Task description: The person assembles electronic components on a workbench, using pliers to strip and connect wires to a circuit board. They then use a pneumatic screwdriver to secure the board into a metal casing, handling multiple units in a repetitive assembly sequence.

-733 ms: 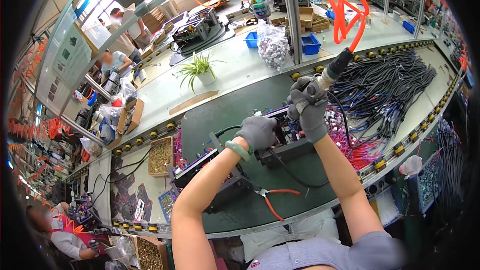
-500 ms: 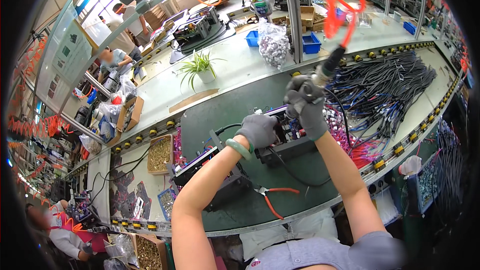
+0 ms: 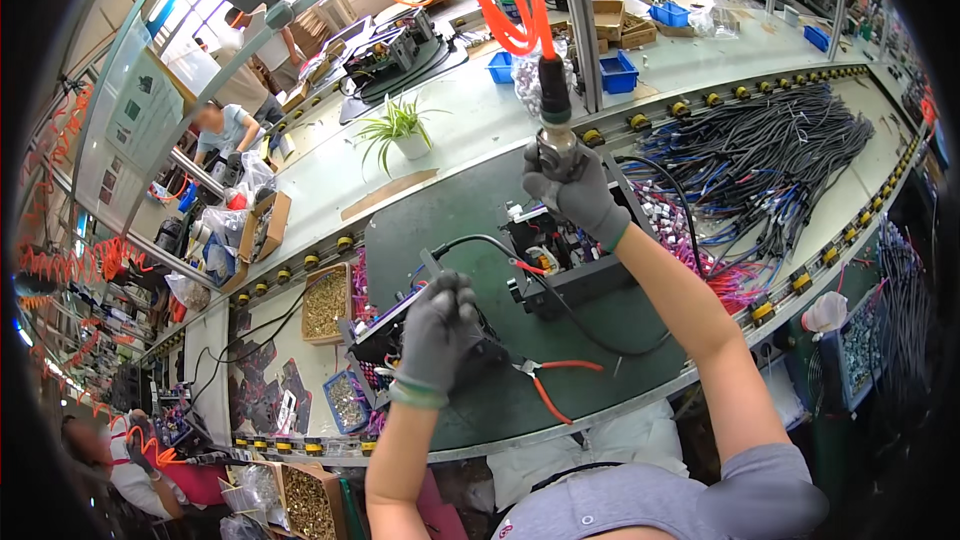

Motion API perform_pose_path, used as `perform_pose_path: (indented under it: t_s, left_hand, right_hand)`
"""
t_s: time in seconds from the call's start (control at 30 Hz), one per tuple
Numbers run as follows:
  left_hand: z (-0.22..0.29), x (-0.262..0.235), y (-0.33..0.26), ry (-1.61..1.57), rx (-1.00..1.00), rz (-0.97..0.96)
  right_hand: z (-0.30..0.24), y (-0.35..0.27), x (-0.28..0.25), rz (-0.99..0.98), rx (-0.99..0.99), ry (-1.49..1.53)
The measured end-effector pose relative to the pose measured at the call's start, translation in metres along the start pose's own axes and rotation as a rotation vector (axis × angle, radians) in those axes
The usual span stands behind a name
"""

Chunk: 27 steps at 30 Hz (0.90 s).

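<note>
My right hand, in a grey glove, is wrapped round an air screwdriver hung from an orange coiled hose. Its bit end is hidden by the hand. Below it sits an open black device housing with wires and parts inside. My left hand, also gloved, is over a second black housing; its fingers are bent together, and whatever they hold is hidden. A black cable runs between the two housings. Pliers with red handles lie on the green mat near the front edge.
Beyond the mat stand a potted plant and blue bins. Black cables are heaped at right. Boxes of small metal parts sit at left. Roller rails border the bench; other people work at far left.
My left hand has left the right housing and moved left and nearer to me, over the left housing. My right hand has shifted left with the screwdriver.
</note>
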<state>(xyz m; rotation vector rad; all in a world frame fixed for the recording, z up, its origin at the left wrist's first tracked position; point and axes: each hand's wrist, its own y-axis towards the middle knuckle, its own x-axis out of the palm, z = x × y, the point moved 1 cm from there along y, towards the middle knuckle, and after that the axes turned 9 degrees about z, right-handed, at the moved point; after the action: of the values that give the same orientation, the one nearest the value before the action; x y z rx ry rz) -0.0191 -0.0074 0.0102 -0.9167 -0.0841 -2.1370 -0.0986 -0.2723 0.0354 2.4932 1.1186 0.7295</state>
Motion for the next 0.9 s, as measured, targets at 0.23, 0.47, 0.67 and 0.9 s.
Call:
perform_pose_path:
  t_s: [0.23, 0.47, 0.67, 0.9]
  left_hand:
    - [-0.090, 0.026, -0.074, 0.113, -0.240, -0.070]
    - [-0.096, 0.067, -0.066, 0.384, -0.113, -0.027]
    - [-0.114, 0.058, -0.058, -0.021, -0.219, -0.119]
    - [-0.119, 0.068, -0.051, -0.031, -0.231, -0.067]
  right_hand:
    - [-0.083, -0.069, 0.009, 0.028, -0.119, 0.246]
    - [-0.111, -0.150, -0.006, 0.141, -0.224, 0.428]
    - [-0.106, -0.163, -0.004, 0.402, -0.278, 0.302]
    - [-0.108, -0.160, -0.004, 0.364, -0.357, 0.298]
